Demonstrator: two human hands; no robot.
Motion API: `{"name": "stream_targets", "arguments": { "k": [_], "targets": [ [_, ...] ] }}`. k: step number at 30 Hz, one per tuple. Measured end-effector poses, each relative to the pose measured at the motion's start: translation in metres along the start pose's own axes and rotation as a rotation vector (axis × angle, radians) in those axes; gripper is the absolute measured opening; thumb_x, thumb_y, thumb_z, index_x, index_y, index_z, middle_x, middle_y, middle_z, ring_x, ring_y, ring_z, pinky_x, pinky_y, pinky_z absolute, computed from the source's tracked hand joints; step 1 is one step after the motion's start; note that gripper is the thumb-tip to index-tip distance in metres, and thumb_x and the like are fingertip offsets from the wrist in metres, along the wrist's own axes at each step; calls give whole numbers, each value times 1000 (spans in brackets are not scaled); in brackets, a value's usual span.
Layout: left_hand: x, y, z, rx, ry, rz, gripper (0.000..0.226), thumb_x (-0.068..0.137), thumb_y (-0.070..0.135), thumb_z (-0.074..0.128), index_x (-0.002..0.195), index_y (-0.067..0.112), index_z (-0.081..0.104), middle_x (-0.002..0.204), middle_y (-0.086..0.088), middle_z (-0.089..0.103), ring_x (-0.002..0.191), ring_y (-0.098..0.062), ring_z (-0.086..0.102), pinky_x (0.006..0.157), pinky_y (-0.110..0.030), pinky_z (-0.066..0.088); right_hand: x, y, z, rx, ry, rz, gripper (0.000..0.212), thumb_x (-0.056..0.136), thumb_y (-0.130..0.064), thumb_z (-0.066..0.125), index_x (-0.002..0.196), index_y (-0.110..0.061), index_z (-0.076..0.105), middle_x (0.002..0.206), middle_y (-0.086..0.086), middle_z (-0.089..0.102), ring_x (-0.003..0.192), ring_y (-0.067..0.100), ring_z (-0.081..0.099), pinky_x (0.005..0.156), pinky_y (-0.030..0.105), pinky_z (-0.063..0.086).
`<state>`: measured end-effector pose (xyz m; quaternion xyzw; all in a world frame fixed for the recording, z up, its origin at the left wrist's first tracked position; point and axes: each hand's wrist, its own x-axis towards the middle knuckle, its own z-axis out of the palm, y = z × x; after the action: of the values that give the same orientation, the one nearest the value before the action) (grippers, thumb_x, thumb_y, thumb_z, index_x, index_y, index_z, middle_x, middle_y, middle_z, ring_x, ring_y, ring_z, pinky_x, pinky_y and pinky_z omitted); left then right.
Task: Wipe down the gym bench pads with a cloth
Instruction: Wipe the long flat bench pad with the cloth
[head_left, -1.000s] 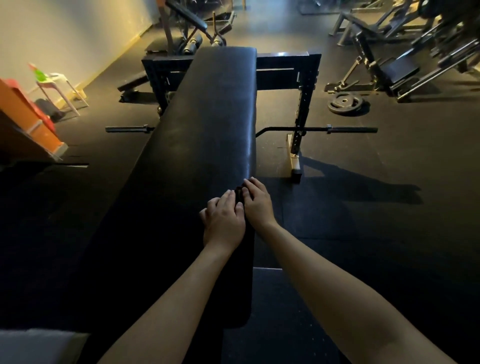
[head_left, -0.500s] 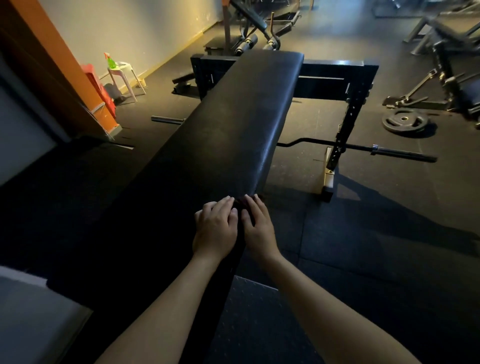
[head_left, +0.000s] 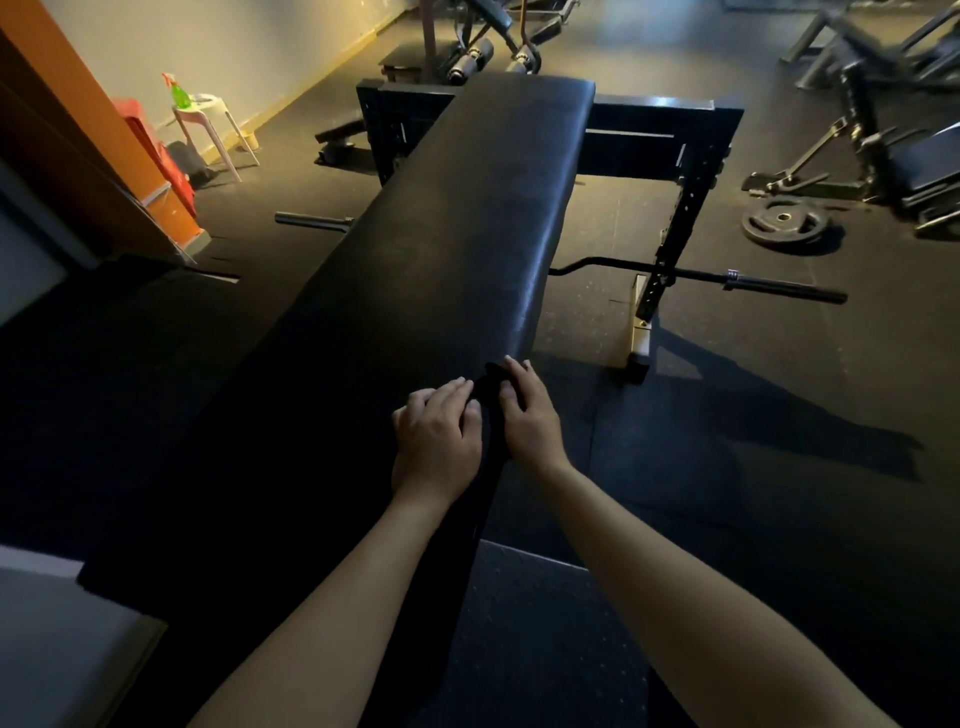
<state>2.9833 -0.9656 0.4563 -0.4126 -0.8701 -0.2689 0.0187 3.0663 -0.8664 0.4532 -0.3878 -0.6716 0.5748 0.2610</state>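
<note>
The left hand (head_left: 435, 441) and right hand (head_left: 531, 422) lay side by side, fingers flat, pressing a dark cloth (head_left: 487, 388) onto the bench's (head_left: 467, 234) right edge, seemingly to wipe that rim.

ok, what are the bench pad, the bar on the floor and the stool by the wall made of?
Bench pad: black vinyl or leatherette, going by the soft sheen along its right edge.
Bar: metal, with a dark-finished sleeve and a bright collar.
Stool: likely moulded plastic, pale and matte, though it is too far away to be sure.
</note>
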Motion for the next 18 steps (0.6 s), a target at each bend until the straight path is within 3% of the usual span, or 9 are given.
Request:
{"name": "stream_targets", "arguments": {
  "k": [6,11,15,18],
  "targets": [
    [-1,1,-6,-66,-20,46,55,98,43,29,131,18,66,134,3,65,122,-19,53,105,-40,32,-60,7,5,21,-25,-31,41,104,-23,53,145,-25,52,159,-8,34,143,4,31,114,25,29],
    [-2,-1,-7,-90,-43,49,48,98,38,37,129,18,68,132,2,66,122,-20,54,104,-40,32,-29,-8,-1,-52,43,27,44,104,-23,52,148,-19,47,152,6,26,137,19,35,114,28,31],
    [-4,-1,-8,-105,-42,43,46,99,37,37,130,18,66,132,1,66,123,-18,53,107,-39,31,-22,-19,4,-5,116,18,42,103,-22,52,144,-27,41,138,7,27,119,18,41,99,31,41],
    [-3,-1,-9,-116,-46,40,43,101,35,38,131,19,65,133,1,66,125,-17,52,108,-38,29,-47,-11,15,-38,71,-85,38,101,-18,56,139,-21,50,143,5,35,125,10,39,108,30,38]
  ]
}}
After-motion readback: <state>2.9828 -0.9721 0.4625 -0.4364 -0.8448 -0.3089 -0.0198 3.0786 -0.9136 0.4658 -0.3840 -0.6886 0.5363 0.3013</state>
